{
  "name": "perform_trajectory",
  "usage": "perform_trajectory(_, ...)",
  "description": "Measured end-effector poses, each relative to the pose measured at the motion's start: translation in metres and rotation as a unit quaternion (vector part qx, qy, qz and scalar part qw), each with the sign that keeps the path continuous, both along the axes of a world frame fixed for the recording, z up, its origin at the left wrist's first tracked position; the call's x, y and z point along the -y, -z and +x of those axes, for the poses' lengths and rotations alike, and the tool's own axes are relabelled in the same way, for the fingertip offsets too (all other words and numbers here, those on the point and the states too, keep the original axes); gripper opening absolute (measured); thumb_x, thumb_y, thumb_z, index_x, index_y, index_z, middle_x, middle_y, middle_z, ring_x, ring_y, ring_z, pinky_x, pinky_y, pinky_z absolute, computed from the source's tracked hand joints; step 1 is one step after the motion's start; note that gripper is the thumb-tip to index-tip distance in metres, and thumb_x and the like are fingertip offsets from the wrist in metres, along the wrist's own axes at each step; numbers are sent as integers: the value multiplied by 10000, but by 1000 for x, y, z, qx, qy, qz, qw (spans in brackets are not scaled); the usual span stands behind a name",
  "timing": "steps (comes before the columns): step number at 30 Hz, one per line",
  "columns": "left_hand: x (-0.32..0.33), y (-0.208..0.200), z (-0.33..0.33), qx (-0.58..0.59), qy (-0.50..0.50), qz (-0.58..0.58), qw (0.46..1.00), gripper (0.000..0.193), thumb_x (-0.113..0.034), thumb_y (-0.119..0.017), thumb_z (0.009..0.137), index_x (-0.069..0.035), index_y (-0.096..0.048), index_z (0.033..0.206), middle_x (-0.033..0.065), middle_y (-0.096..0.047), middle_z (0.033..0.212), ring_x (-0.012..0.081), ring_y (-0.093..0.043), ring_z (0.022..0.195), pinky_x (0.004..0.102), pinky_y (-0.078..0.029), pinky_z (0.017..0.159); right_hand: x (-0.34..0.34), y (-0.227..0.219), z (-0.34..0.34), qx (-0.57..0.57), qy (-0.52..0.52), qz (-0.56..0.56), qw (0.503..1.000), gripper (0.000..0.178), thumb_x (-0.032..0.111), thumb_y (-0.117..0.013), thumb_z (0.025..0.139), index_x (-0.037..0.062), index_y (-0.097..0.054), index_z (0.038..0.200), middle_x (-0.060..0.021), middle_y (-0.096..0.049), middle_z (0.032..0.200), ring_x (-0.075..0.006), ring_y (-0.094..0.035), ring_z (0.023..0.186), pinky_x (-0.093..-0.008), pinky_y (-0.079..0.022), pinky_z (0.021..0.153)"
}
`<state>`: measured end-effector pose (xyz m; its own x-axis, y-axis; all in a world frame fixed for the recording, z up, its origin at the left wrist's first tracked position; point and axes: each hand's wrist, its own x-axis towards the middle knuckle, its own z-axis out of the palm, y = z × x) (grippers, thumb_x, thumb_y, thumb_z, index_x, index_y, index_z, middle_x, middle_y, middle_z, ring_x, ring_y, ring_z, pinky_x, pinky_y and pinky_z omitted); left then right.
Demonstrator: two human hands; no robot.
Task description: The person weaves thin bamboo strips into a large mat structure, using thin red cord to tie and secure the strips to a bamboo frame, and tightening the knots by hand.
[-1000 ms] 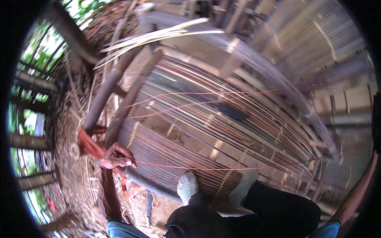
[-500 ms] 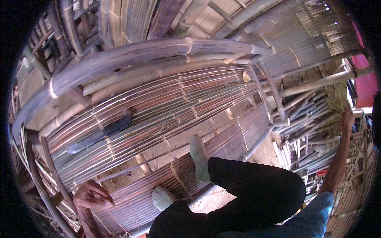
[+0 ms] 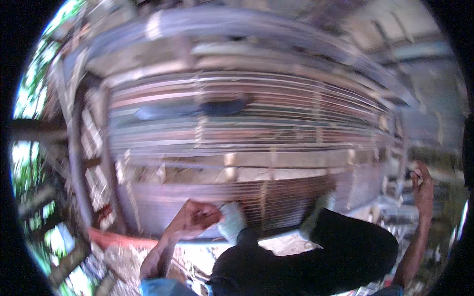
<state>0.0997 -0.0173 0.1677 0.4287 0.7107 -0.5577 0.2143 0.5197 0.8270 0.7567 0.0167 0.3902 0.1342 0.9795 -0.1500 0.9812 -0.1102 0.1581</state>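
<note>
Bare left hand (image 3: 198, 217): fingers were curled, just beside a pale sock-covered foot (image 3: 233, 224). Bare right hand (image 3: 422, 184): was at right, fingers bent. Slatted brown bamboo platform (image 3: 284, 207): spanned the centre; a long, slim grey-and-black object (image 3: 217, 108) lay on its far left part.

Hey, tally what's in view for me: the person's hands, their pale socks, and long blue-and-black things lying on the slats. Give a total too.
Hands: 2 (left hand, right hand)
Pale socks: 2 (left sock, right sock)
Long blue-and-black thing: 1, blurred
Total: 5
</note>
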Motion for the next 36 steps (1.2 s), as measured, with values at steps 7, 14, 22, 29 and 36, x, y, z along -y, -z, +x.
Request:
perform_trajectory(7,33,-19,-2,-34,-107,92,989,108,-122,-675,929,-31,-729,947,31,-665,703,49,-518,578,261,-397,496,-83,156,-402,-487,-304,-369,731,460,184,-630,948,-10,-492,1342,-213,-633,1270,-309,-595,1229,-428,-468,1039)
perform_trajectory(14,62,-9,7,-68,-202,171,962,152,-126,-668,923,-17,-714,1018,120,-702,771,169,-651,624,302,-502,559,-52,182,-457,-476,-155,-568,653,347,243,-643,965,-52,-651,1147,-173,-728,971,-193,-705,895,-327,-550,780)
perform_trajectory(22,131,57,-22,-406,-15,142,902,227,-217,-680,834,-40,-694,976,224,-673,755,397,-675,681,478,-541,623,-72,176,-396,-467,-246,-279,802,185,109,-650,947,-66,-687,901,-149,-615,684,-127,-593,640,-298,-474,591)
perform_trajectory(29,221,104,-78,-357,21,21,934,179,-244,-709,729,-95,-742,823,165,-707,785,354,-700,736,445,-555,658,-86,175,-302,-401,-270,-124,867,94,53,-630,917,-7,-682,868,-158,-601,673,-253,-600,569,-355,-466,537)
perform_trajectory(36,313,105,-144,-535,355,-122,757,280,-359,-813,713,-183,-739,918,72,-735,860,279,-710,843,514,-498,756,-171,100,-160,-329,-1,164,930,204,176,-631,952,7,-729,1013,-108,-730,972,-193,-680,920,-340,-533,855)
